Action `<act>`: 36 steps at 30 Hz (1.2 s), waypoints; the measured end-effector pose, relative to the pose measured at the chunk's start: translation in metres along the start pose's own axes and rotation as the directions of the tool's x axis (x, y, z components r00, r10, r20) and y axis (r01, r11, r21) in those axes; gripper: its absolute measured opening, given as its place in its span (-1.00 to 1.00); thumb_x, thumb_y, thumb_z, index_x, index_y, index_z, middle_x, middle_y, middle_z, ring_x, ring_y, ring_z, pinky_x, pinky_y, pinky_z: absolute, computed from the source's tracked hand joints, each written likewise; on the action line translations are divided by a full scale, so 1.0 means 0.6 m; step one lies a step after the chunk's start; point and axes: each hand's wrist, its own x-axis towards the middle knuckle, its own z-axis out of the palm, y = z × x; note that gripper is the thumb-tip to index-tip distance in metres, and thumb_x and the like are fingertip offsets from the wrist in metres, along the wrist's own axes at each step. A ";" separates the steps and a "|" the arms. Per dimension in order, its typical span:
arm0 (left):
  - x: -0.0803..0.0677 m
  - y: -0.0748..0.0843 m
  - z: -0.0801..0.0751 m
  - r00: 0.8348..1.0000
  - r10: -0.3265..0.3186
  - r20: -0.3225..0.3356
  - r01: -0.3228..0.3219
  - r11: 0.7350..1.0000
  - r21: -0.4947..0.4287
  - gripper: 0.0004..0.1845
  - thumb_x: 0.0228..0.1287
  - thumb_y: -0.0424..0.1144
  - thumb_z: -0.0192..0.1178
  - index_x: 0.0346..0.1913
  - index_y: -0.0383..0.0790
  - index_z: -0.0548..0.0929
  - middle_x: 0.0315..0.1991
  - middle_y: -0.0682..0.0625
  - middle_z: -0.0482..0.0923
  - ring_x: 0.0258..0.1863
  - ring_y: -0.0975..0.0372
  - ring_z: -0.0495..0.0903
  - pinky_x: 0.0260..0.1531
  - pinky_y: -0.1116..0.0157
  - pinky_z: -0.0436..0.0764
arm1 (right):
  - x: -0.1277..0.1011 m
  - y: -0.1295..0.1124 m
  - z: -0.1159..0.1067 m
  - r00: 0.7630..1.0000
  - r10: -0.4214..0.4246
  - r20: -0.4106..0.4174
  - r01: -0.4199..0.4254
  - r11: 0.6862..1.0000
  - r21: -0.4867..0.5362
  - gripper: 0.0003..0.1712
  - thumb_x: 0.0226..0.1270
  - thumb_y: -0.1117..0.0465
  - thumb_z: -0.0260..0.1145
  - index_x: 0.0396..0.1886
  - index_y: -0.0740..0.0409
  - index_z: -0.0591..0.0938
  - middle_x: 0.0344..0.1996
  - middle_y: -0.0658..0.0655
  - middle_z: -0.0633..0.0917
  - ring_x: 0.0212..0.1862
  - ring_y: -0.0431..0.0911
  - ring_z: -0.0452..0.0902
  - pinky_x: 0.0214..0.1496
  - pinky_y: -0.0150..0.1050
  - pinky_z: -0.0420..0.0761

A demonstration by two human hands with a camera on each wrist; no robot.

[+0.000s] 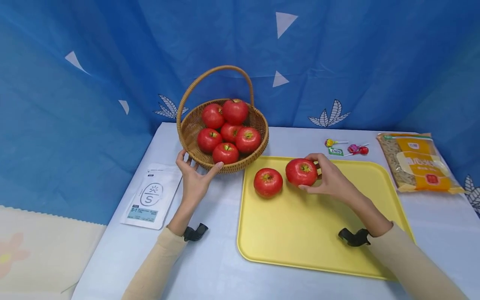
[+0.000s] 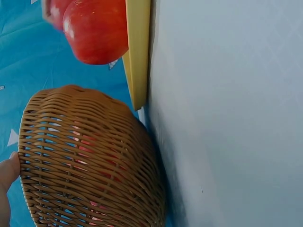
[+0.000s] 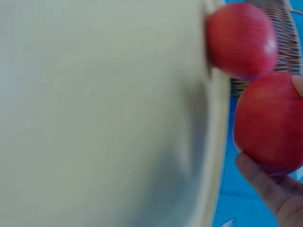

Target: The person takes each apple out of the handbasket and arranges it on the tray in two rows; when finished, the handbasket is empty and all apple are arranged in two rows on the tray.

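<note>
The right hand (image 1: 330,180) grips a red apple (image 1: 301,171) round its sides over the yellow tray (image 1: 311,233), just beside another apple (image 1: 268,182) (firm, smooth, likely slippery), while the left hand (image 1: 193,177), thumb and fingers spread, cups the wicker basket (image 1: 258,125) on the counter (image 1: 210,258).

A round woven wicker basket (image 1: 258,125) sits near the table's (image 1: 210,266) back edge, six red apples (image 1: 226,129) in it. The flat yellow plastic tray (image 1: 300,241) lies just right and in front — two red apples (image 1: 268,182) near its back-left corner. A white pouch (image 1: 148,198) lies by the left edge; lollipops (image 1: 346,147) and a yellow packet (image 1: 416,162) lie toward the back-right corner.
</note>
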 end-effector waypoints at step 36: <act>0.002 -0.008 0.002 0.999 0.043 0.000 -0.043 0.999 -0.005 0.10 0.14 -0.25 0.42 0.46 -0.31 -0.23 0.51 -0.27 -0.26 0.52 -0.10 -0.09 0.48 -0.04 0.14 | 0.095 -0.081 -0.057 0.972 -0.233 0.018 0.233 0.972 -0.013 -0.08 0.00 0.12 0.60 0.35 0.12 0.37 0.26 0.20 0.39 0.26 0.05 0.31 0.16 0.11 0.51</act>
